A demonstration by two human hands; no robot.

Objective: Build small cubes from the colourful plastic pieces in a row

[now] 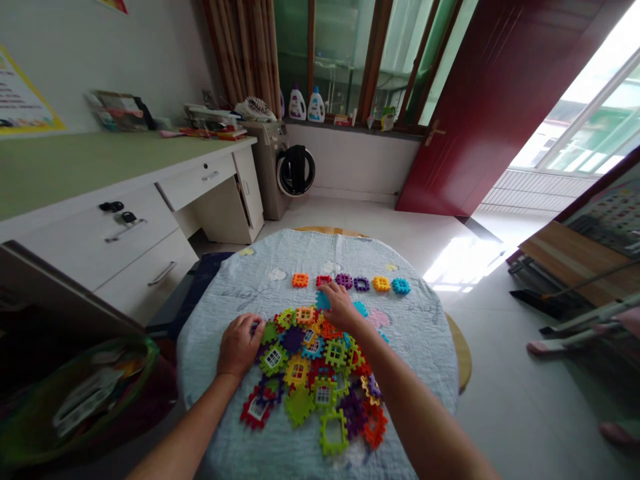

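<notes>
My right hand (341, 309) reaches over the far edge of a pile of interlocking plastic blocks (296, 372). Its fingers are closed on a light blue block (323, 301), partly hidden by the hand. My left hand (239, 345) rests at the pile's left edge, fingers loosely bent and touching the outer pieces; I make out nothing held in it. Notched square blocks in several colours overlap in the pile, some with window grids. Beyond it runs a row of separate blocks, among them an orange one (300, 281), a yellow one (381, 284) and a blue one (401, 287).
A pale blue cloth (215, 373) covers the round table. On the left stand a white desk (135, 240) and a green-rimmed bin (145, 347). A front-loading washing machine (270, 167) and a red door (450, 133) are at the back. Part of a stool (459, 353) shows on the right.
</notes>
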